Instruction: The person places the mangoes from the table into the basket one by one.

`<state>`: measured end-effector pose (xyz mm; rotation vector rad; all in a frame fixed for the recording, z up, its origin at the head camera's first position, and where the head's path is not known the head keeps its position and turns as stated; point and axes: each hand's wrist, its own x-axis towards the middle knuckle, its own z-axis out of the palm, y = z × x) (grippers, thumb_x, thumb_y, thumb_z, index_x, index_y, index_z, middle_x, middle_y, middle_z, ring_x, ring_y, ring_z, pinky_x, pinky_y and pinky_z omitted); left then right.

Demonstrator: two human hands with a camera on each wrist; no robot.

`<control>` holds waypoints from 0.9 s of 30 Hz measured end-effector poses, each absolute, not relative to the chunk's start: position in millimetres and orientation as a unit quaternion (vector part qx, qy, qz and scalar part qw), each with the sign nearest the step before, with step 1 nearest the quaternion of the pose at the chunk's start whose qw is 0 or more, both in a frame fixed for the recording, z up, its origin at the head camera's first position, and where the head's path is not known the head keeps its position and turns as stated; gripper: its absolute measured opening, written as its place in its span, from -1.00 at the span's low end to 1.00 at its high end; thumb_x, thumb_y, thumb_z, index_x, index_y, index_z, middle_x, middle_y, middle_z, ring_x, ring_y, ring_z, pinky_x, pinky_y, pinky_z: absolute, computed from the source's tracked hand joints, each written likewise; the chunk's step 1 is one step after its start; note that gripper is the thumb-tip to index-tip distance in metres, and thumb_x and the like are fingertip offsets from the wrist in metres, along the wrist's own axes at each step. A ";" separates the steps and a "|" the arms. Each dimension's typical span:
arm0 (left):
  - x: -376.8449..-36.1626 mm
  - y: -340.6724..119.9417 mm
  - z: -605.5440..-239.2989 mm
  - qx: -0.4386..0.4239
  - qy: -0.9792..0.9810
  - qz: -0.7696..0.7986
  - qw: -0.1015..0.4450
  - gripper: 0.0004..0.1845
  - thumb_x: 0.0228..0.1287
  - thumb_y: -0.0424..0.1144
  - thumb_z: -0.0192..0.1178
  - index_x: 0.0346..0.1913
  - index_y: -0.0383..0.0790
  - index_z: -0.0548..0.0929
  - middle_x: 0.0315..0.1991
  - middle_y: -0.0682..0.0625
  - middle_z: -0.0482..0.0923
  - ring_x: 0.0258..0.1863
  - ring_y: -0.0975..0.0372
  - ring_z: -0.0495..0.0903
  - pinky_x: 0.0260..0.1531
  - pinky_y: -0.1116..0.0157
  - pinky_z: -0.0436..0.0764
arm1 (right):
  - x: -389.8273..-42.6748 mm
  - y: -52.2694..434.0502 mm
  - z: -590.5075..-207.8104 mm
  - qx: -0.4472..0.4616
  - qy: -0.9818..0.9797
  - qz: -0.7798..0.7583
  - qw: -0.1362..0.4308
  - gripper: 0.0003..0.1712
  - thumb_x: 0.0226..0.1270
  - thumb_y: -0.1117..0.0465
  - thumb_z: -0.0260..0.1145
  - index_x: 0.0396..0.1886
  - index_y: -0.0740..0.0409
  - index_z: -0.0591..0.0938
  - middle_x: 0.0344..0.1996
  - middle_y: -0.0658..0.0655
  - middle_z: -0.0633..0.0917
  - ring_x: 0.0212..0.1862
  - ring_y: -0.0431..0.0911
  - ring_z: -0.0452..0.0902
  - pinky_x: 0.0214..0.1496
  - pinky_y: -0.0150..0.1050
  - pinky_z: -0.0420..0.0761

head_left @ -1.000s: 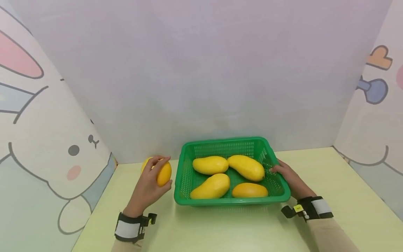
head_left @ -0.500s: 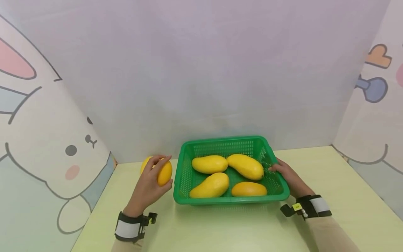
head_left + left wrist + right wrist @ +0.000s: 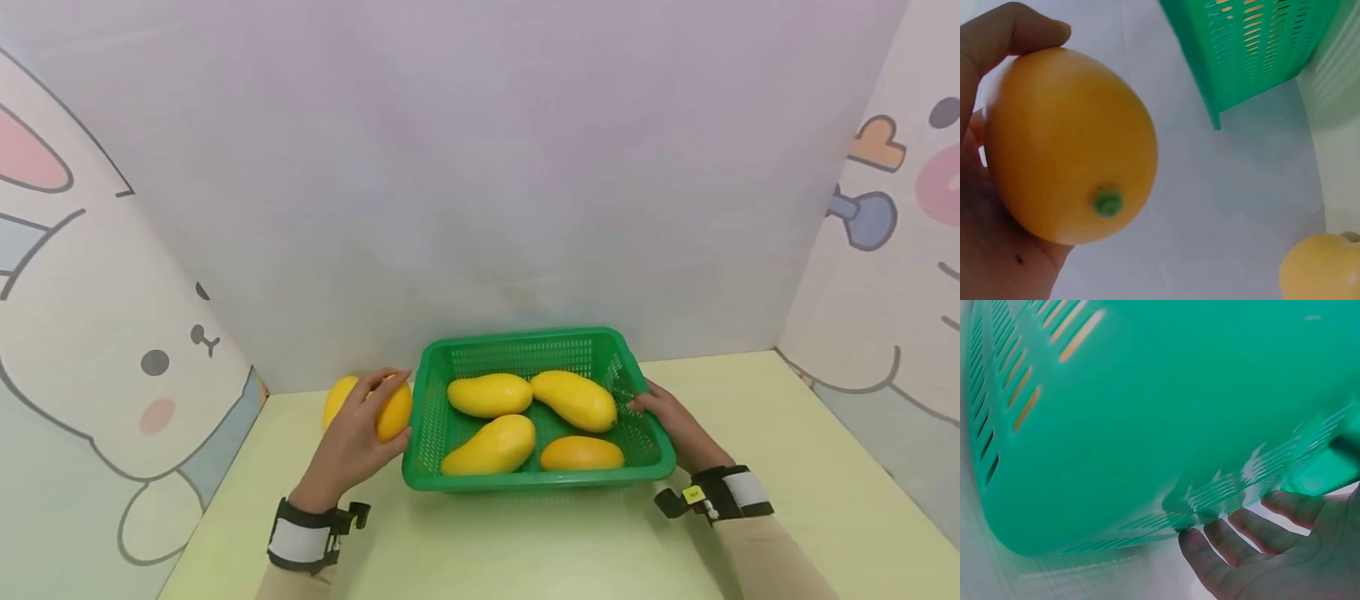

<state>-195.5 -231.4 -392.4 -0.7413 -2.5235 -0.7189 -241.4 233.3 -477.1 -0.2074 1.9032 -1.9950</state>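
In the head view my left hand [image 3: 352,450] grips an orange-yellow mango [image 3: 394,412] just left of the green plastic basket [image 3: 414,433]. The left wrist view shows the mango's green stem end [image 3: 1109,203], with fingers and thumb around the fruit. A second yellow mango [image 3: 337,400] lies behind that hand, partly covered by it. Over at the basket's right side, my right hand [image 3: 684,429] holds the rim, thumb inside. Its fingertips [image 3: 1192,540] touch the outer wall in the right wrist view. Several mangoes [image 3: 491,395] lie apart or touching inside the basket.
A pale yellow-green table [image 3: 480,550] carries everything. Behind it rises a whitish wall [image 3: 480,208]. Side panels with cartoon prints stand at the left [image 3: 82,375] and right [image 3: 885,333].
The head view has turned slightly right. My left hand, holding its mango, has shifted a little toward the basket, uncovering more of the mango behind. The right hand keeps its hold on the rim.
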 end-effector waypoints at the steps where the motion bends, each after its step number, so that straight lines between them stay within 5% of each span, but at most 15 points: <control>1: -196.3 -230.6 -390.1 -0.267 -0.906 -0.260 0.199 -0.16 0.03 -0.36 0.49 0.45 -0.19 0.42 0.30 -0.17 0.39 -0.11 0.10 0.52 -0.25 0.16 0.65 | -241.5 233.2 -476.9 -0.073 0.676 -0.708 0.188 -0.15 0.52 0.21 -0.03 0.68 0.07 -0.16 0.41 0.50 0.24 0.06 0.07 0.61 -0.05 -0.06 0.70; 21: -211.4 -210.3 -358.0 -0.324 -0.905 -0.238 0.142 -0.16 0.16 -0.33 0.41 0.52 -0.17 0.32 0.38 -0.13 0.37 -0.14 0.16 0.52 -0.25 0.22 0.61 | -240.1 235.4 -474.9 -0.084 0.671 -0.712 0.188 -0.17 0.55 0.21 -0.04 0.68 0.03 -0.17 0.40 0.50 0.25 0.03 0.09 0.65 -0.07 -0.05 0.70; 27: -216.2 -202.0 -354.2 -0.347 -0.898 -0.244 0.116 -0.19 0.22 -0.32 0.40 0.53 -0.13 0.32 0.40 -0.09 0.35 -0.01 0.14 0.55 -0.17 0.22 0.63 | -240.3 234.2 -474.9 -0.086 0.672 -0.711 0.189 -0.17 0.55 0.23 -0.05 0.68 0.04 -0.17 0.43 0.51 0.22 0.06 0.09 0.62 -0.04 -0.04 0.70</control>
